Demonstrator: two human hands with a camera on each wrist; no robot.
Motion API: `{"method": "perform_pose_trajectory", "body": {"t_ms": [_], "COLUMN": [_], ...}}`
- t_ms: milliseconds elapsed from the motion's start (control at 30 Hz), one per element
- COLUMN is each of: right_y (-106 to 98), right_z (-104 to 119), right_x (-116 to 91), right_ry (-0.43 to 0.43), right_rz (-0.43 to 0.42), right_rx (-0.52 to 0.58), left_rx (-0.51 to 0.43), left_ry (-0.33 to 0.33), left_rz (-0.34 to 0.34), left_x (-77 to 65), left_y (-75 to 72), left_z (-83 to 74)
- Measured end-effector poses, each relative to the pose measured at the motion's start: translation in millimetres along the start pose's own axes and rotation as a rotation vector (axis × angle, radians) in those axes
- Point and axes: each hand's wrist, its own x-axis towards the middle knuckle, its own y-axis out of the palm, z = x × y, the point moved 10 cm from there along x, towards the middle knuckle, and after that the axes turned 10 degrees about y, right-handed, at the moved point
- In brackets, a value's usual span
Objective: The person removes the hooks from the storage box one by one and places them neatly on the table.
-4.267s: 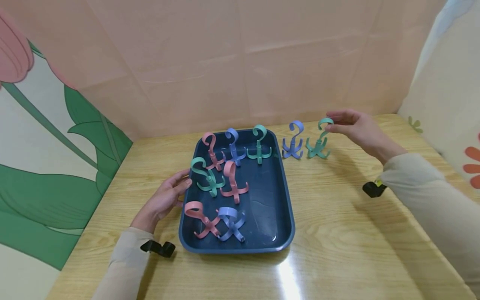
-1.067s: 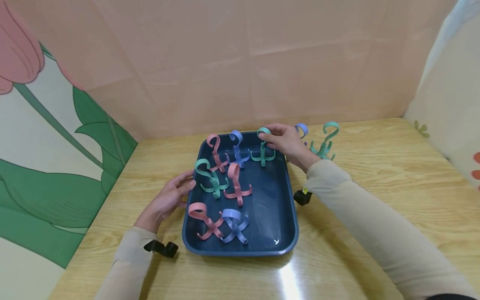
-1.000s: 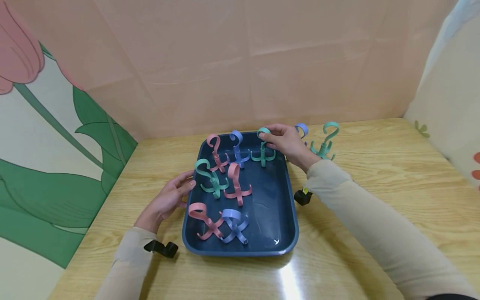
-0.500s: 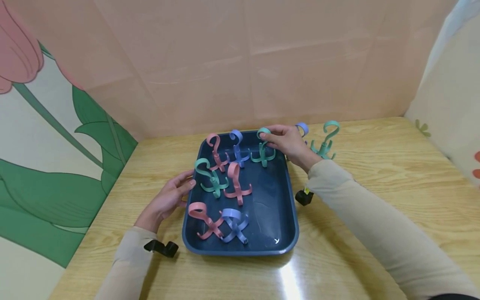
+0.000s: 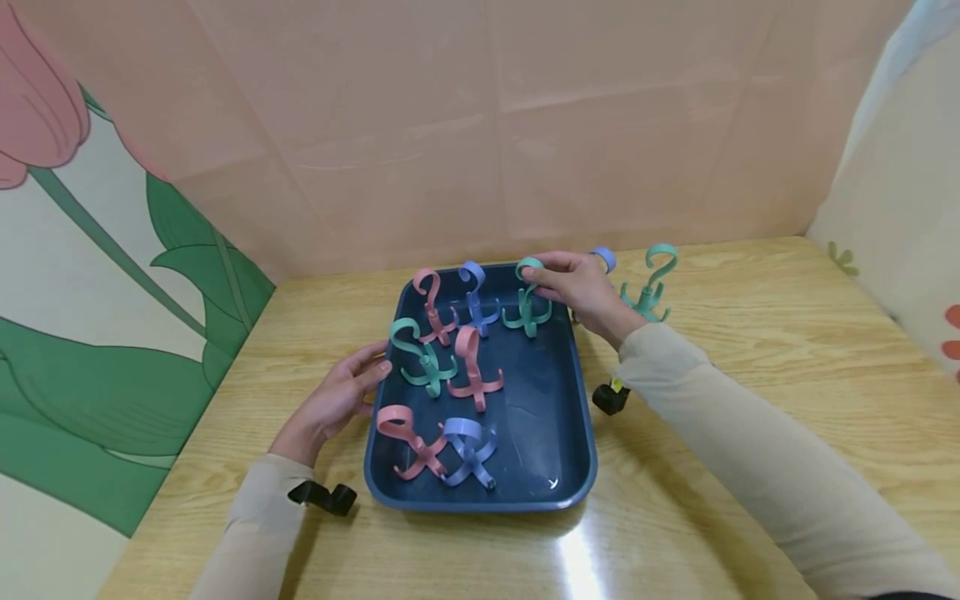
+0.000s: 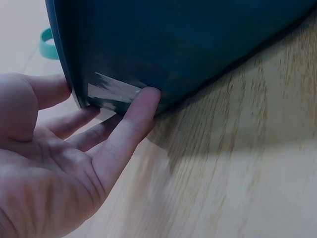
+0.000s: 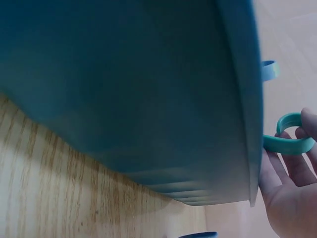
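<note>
In the head view, my right hand (image 5: 581,287) pinches the curved top of a green four-pronged hanging hook (image 5: 528,315) at the back right inside the dark blue tray (image 5: 540,504). The right wrist view shows my thumb and fingers around that green loop (image 7: 290,144), just past the tray rim. My left hand (image 5: 337,400) holds the tray's left side. In the left wrist view its thumb meets the rim and its fingers touch the outer wall (image 6: 188,49). More hooks stand in the tray: pink (image 5: 472,379), blue (image 5: 470,454) and another green one (image 5: 426,367).
On the wooden table (image 5: 750,333) right of the tray stand a green hook (image 5: 649,292) and a blue hook (image 5: 604,257), the blue one mostly hidden by my right hand. A pinkish sheet (image 5: 480,150) hangs behind the table. Floral panels (image 5: 135,333) flank it.
My right hand has moved left from the green hook on the table, letting it go, to a green hook in the tray. That hook's base shifts only slightly. My left hand keeps its place.
</note>
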Motion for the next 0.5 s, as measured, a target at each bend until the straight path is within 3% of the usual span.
{"method": "perform_pose_trajectory", "body": {"t_ms": [500], "right_y": [3.0], "right_z": [8.1], "right_x": [-10.4], "right_ry": [-0.022], "right_rz": [0.032], "right_rx": [0.037], "left_rx": [0.004], "left_ry": [0.001], "left_rz": [0.009], "left_x": [4.4], "left_y": [1.8], "left_z": [0.3]}}
